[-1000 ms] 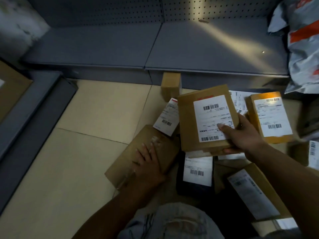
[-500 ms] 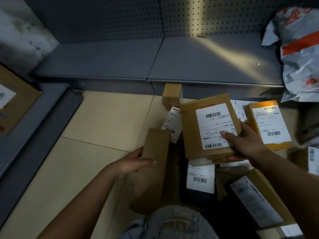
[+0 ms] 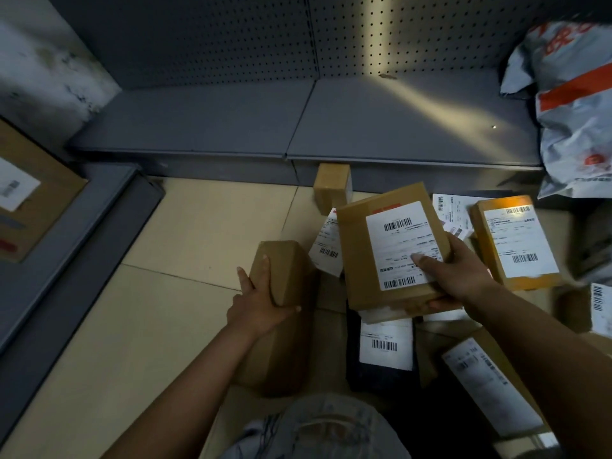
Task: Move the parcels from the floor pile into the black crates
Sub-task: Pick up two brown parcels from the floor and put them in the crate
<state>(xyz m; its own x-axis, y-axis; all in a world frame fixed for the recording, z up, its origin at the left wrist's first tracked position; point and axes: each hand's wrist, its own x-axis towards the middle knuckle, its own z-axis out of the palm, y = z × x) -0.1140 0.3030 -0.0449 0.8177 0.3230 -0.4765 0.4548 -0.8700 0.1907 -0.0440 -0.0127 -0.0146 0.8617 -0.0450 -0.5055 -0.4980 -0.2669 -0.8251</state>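
The left hand (image 3: 261,301) grips a long plain brown cardboard parcel (image 3: 281,313) standing tilted on end on the pale tiled floor (image 3: 185,246), fingers curled over its upper left edge and the thumb wrapped round its near face. At about two o'clock from it the right hand (image 3: 463,276) holds a flat brown cardboard box with a white barcode label (image 3: 390,253) lifted above the pile — thumb pressed on the label, the other fingers curled underneath its lower right corner. The rest of the floor pile lies under and around that box: a black parcel with a white barcode sticker (image 3: 384,356) at six o'clock from it, a white-labelled parcel (image 3: 328,246) wedged at nine o'clock between the two held parcels, a small plain brown carton (image 3: 332,190) at eleven o'clock against the base of the grey metal shelf (image 3: 298,127), and an orange-brown labelled box (image 3: 516,243) at three o'clock, just beside the right hand. Another labelled brown box (image 3: 490,382) lies at five o'clock, partly under the right forearm. On the shelf at the far right sits a grey plastic mailer bag with orange stripes (image 3: 576,104). At the left edge a large brown box (image 3: 29,200) rests on a second grey shelf — its far end is cut off by the frame, so its full shape cannot be told.
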